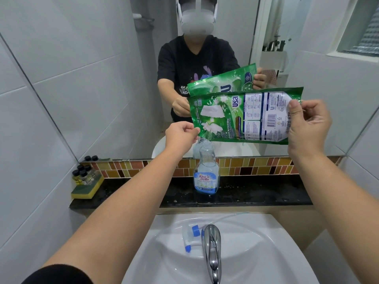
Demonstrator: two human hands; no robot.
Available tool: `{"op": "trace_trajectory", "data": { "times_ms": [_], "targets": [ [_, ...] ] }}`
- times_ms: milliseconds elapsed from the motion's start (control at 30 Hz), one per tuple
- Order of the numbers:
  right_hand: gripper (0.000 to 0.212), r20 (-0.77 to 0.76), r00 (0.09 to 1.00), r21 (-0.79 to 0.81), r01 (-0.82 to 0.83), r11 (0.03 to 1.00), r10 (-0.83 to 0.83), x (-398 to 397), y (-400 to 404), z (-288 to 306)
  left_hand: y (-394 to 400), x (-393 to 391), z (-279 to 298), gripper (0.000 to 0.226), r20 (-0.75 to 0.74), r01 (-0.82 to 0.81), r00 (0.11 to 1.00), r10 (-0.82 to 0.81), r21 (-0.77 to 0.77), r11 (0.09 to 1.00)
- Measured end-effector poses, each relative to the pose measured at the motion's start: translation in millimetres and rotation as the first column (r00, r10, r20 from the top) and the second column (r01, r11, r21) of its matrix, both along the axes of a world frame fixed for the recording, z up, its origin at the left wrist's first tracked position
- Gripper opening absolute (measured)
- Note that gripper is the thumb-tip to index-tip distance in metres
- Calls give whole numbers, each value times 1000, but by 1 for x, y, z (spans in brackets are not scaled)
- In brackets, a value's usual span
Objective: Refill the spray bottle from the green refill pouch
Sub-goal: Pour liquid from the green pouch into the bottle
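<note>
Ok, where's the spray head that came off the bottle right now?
The spray head lies in the white sink, just left of the chrome faucet, below the ledge holding the open bottle.

A narrow black stone shelf (256,193) runs along the wall under the mirror. The clear spray bottle (206,171) stands upright on it, without its top, directly below the left hand (181,135). Far out to the left of that hand, at the shelf's end, a yellow-green sponge (87,188) lies flat, and small dark-capped bottles (82,176) stand on top of the sponge. Below the shelf is the white sink (256,253). The spray head (191,237) lies on its rim, just beside the tap (212,249).
</note>
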State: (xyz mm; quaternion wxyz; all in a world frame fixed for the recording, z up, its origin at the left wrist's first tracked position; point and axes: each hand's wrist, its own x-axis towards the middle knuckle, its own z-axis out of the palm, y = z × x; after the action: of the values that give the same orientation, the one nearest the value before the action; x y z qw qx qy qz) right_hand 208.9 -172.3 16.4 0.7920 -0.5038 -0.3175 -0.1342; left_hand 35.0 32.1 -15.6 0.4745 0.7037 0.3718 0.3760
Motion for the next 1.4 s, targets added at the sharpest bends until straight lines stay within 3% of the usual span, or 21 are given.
{"op": "trace_trajectory", "data": {
  "times_ms": [400,733,967,1400],
  "targets": [
    [21,-261,965,83,27,996,-4,7,-5,-46,3,3,15,11,-138,50,990,-30,142,989],
    [20,-387,921,138,24,990,32,6,-4,-71,1,10,28,9,-230,94,973,-34,255,962],
    [20,-438,896,199,21,980,70,7,-3,-80,1,13,35,9,-287,115,958,-10,351,929],
    [20,-497,858,196,-38,980,132,7,2,-95,2,10,38,8,-322,113,947,21,394,912]
  ]
}}
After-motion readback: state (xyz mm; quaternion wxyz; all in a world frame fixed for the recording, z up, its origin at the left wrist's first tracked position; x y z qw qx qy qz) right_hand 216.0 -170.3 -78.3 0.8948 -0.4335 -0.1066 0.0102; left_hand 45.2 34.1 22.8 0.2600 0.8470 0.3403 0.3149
